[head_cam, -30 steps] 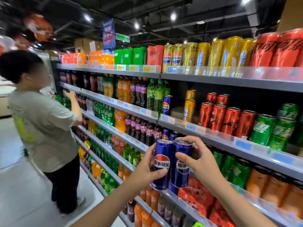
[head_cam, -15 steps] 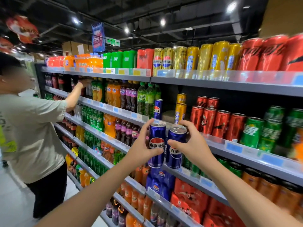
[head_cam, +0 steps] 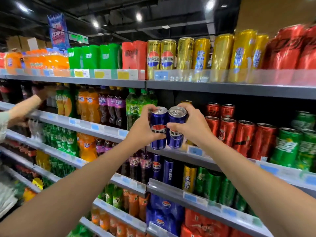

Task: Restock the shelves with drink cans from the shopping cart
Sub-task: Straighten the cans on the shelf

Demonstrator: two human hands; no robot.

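My left hand [head_cam: 142, 130] grips a blue Pepsi can [head_cam: 158, 120] and my right hand [head_cam: 191, 124] grips a second blue Pepsi can [head_cam: 176, 117]. Both cans stand upright, side by side and touching, held at the front edge of the second shelf [head_cam: 172, 155], with their bases just above its lip. Red cola cans [head_cam: 242, 136] stand in rows to the right of my right hand. A gold can [head_cam: 186, 102] peeks out behind my right fingers. The shopping cart is out of view.
Green Sprite cans [head_cam: 287, 147] fill the far right of the same shelf. Soda bottles [head_cam: 104, 106] stand left of the cans. Gold cans [head_cam: 168, 56] line the top shelf. Another person's arm [head_cam: 24, 106] reaches into the shelf at far left.
Both hands have lifted the two blue cans from below the second shelf up to its front edge. The view has swung right, so the other person is mostly out of frame.
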